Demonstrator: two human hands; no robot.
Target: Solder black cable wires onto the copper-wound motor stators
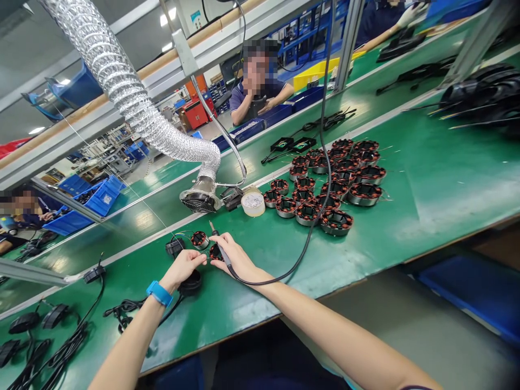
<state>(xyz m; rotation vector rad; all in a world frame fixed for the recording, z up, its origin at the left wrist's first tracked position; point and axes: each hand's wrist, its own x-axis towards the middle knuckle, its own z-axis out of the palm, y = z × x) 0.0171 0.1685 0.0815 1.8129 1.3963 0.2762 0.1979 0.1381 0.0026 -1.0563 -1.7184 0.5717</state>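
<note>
My right hand (235,257) is closed round a soldering iron (222,254), whose tip points up and away from me. Its fingers also reach the side of a copper-wound motor stator (215,251), partly hidden behind them. Close on the left, my left hand (184,268) is pinched at the stator's edge, on what looks like a thin wire. Just beyond both hands lies another stator (199,239) with loose wires. A black round housing (175,247) stands beside it, and a second black housing (190,283) sits partly under my left hand.
Several stators (336,222) stand grouped on the green bench at right. A fume extractor hose (162,130) hangs to its nozzle (199,200), near a tape roll (252,203). The iron's cable (303,254) loops across. Black cabled parts (57,314) lie left; co-workers sit beyond.
</note>
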